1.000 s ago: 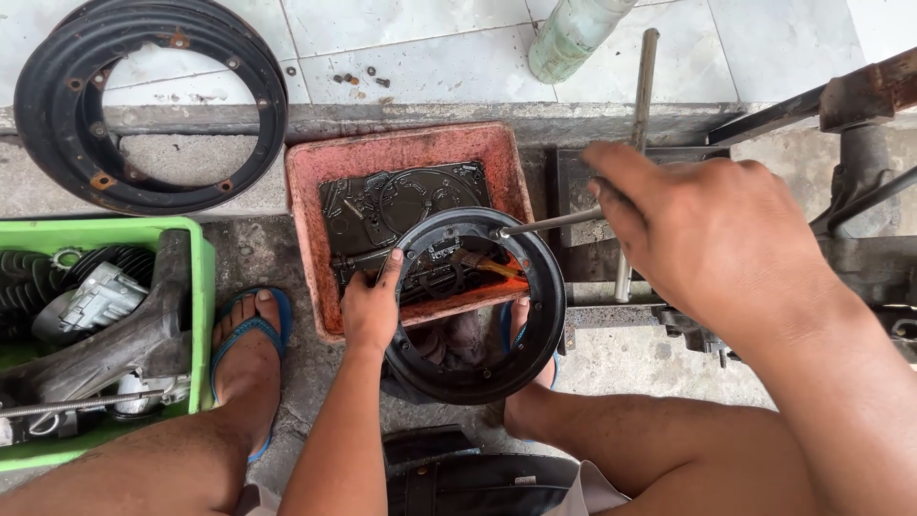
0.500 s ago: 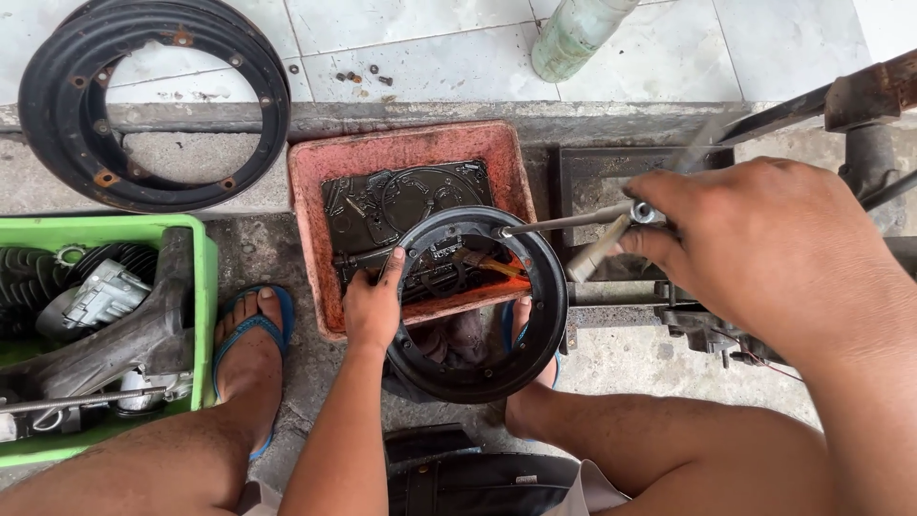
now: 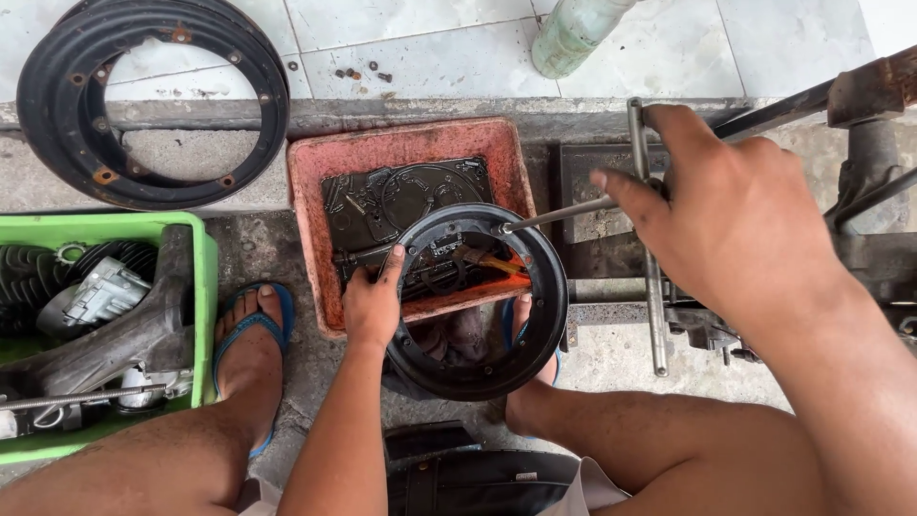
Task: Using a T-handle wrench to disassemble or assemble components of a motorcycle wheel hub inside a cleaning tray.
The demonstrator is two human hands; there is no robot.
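The left hand (image 3: 373, 306) is gripping the near-left edge of a black wheel rim (image 3: 473, 301) over a red tray (image 3: 406, 148). The right hand (image 3: 731, 220) is closed around a T-handled wrench (image 3: 645, 205), its tip touching the rim's far side.

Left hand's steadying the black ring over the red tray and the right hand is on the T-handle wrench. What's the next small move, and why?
Probably turn the T-handle wrench with the right hand while the left hand keeps gripping the black ring. The wrench tip already sits on the ring's upper rim, apparently on a fastener, the right hand's fingers wrap the crossbar, and the ring leans on the edge of the red tray, so it needs holding.
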